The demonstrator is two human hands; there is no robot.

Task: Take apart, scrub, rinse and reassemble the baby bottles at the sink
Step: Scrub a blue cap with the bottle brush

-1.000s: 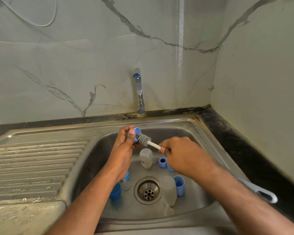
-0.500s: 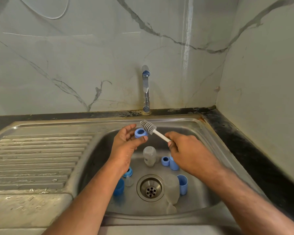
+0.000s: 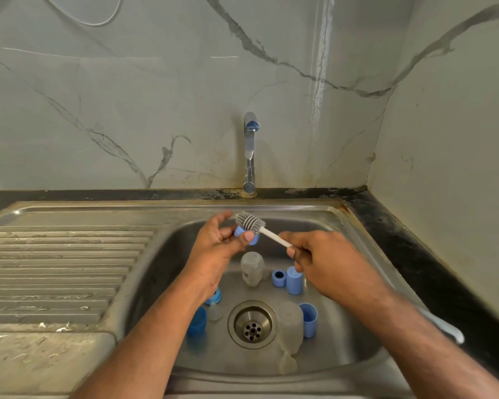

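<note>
Hands (image 3: pixel 218 246) gripping ring (image 3: pixel 247 236), brush (image 3: pixel 249 221)

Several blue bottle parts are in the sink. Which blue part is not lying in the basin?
The blue ring pinched in the left hand, held above the basin beside the brush head. The other blue parts all rest on the sink floor.

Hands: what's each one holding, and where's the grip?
Left hand pinches blue ring by its sides; right hand grips brush by its white handle.
</note>
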